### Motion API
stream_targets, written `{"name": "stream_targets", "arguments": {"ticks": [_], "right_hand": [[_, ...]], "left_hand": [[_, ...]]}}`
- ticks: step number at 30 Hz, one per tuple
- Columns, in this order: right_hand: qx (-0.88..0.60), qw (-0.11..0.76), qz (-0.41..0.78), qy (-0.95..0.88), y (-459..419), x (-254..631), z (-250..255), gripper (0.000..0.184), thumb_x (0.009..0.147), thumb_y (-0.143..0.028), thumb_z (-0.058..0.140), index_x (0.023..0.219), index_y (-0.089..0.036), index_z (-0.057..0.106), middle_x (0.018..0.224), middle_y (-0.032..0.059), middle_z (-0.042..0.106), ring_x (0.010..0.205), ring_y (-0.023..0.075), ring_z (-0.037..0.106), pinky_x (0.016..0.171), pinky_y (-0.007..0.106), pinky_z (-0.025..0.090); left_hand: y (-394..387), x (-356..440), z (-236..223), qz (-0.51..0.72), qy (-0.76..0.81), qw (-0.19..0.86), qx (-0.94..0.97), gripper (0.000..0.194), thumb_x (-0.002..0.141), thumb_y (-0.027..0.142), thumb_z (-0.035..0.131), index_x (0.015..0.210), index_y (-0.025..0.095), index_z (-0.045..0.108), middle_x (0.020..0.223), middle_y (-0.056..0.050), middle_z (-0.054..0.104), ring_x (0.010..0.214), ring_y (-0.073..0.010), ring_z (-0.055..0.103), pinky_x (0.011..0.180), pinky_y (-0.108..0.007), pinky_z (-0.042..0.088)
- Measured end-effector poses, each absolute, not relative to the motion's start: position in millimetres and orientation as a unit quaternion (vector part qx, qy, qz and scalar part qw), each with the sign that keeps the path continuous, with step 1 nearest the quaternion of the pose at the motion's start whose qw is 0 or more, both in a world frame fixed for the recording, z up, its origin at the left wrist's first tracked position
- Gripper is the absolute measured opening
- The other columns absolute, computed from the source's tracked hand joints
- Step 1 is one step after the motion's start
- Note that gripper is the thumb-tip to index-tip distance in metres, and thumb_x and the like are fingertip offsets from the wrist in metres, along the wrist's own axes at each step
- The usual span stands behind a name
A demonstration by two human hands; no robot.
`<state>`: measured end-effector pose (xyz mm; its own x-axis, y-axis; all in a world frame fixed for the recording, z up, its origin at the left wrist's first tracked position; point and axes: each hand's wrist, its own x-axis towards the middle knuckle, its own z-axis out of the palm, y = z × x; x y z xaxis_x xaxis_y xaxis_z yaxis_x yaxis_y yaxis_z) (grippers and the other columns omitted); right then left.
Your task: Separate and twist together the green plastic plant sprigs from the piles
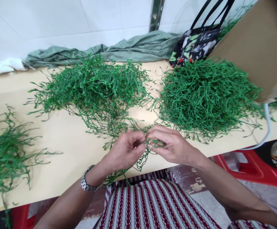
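Note:
Over the table's near edge, my left hand (125, 151) and my right hand (174, 144) meet fingertip to fingertip. Both are closed in a pinch on thin green stems (159, 143), which look like artificial plant stems with small buds. Part of the strand loops below the fingers, and more stems (117, 176) hang by my left wrist at the edge. The exact spot where the fingertips grip is partly hidden. Just beyond my hands lies a loose heap of green stems (93, 84). A denser heap (205, 95) sits to the right of it.
Another green heap (4, 156) lies on the left of the pale table (67, 152). Along the wall runs a grey-green cloth (138, 47). A floral bag (195, 44) and a cardboard sheet (253, 41) stand at back right. Red stools (250, 167) are below the edge.

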<state>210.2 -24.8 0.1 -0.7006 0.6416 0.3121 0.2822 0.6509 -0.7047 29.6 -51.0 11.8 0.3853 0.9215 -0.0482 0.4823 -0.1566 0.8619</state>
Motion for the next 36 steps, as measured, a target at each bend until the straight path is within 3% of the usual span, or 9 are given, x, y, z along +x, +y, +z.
{"name": "stream_targets", "arguments": {"ticks": [4,9,12,19,24,26,31,36], "right_hand": [[-0.256,0.296,0.283,-0.876,-27,209,-4,0.013,0.078,-0.008,0.049,0.086,-0.015,0.057,0.087,0.007,0.058,0.078,0.0134,0.055,0.067,0.025,0.045],[-0.26,0.341,0.259,-0.866,-28,208,-8,0.014,0.076,-0.008,0.052,0.088,-0.013,0.056,0.082,0.0067,0.057,0.075,0.0133,0.054,0.064,0.024,0.044],[-0.263,0.35,0.269,-0.858,-28,207,-9,0.012,0.076,-0.008,0.051,0.086,-0.013,0.053,0.078,0.0054,0.054,0.072,0.0128,0.051,0.062,0.024,0.043],[-0.251,0.242,0.18,-0.92,-30,205,-8,0.008,0.08,-0.013,0.038,0.075,-0.016,0.045,0.068,0.0035,0.045,0.062,0.0135,0.042,0.051,0.024,0.036],[-0.23,0.152,0.159,-0.948,-28,210,-6,0.01,0.069,-0.01,0.037,0.074,-0.016,0.042,0.07,0.0054,0.046,0.061,0.015,0.04,0.049,0.026,0.032],[-0.242,0.142,0.18,-0.943,-23,216,-3,0.012,0.067,-0.009,0.038,0.075,-0.016,0.043,0.072,0.0052,0.047,0.06,0.014,0.039,0.05,0.026,0.032],[-0.334,0.226,0.307,-0.862,-14,223,5,0.01,0.077,-0.009,0.039,0.079,-0.018,0.043,0.063,-0.0026,0.043,0.055,0.0089,0.038,0.053,0.022,0.032],[-0.347,0.25,0.391,-0.815,-24,208,-2,0.007,0.085,-0.022,0.045,0.091,-0.017,0.046,0.064,-0.004,0.045,0.054,0.0075,0.04,0.051,0.02,0.033]], "left_hand": [[-53,33,10,0.233,0.51,0.373,0.74,0.017,0.069,0.007,0.04,0.056,0.017,0.033,0.05,0.007,0.032,0.05,-0.0074,0.032,0.056,-0.023,0.027],[-55,35,7,0.253,0.524,0.37,0.724,0.009,0.074,0.015,0.047,0.065,0.016,0.044,0.056,0.005,0.041,0.055,-0.0088,0.037,0.057,-0.023,0.029],[-55,34,5,0.289,0.497,0.381,0.724,0.02,0.077,0.018,0.047,0.057,0.015,0.044,0.053,0.005,0.04,0.055,-0.0084,0.038,0.06,-0.024,0.03],[-50,31,9,0.219,0.437,0.312,0.815,0.026,0.071,0.007,0.041,0.048,0.015,0.032,0.045,0.005,0.032,0.048,-0.0072,0.027,0.062,-0.027,0.027],[-46,35,15,0.182,0.402,0.334,0.833,0.027,0.067,0.005,0.039,0.046,0.015,0.024,0.045,0.005,0.028,0.047,-0.0073,0.023,0.061,-0.027,0.027],[-44,34,17,0.179,0.399,0.353,0.827,0.026,0.068,0.005,0.039,0.047,0.015,0.026,0.046,0.006,0.028,0.047,-0.0073,0.025,0.061,-0.027,0.027],[-40,29,14,0.208,0.452,0.409,0.765,0.023,0.076,0.011,0.044,0.053,0.015,0.04,0.051,0.005,0.036,0.053,-0.0083,0.034,0.057,-0.023,0.029],[-40,28,6,0.273,0.503,0.428,0.699,0.026,0.078,0.024,0.051,0.054,0.014,0.046,0.051,0.004,0.036,0.052,-0.0078,0.034,0.051,-0.021,0.027]]}}
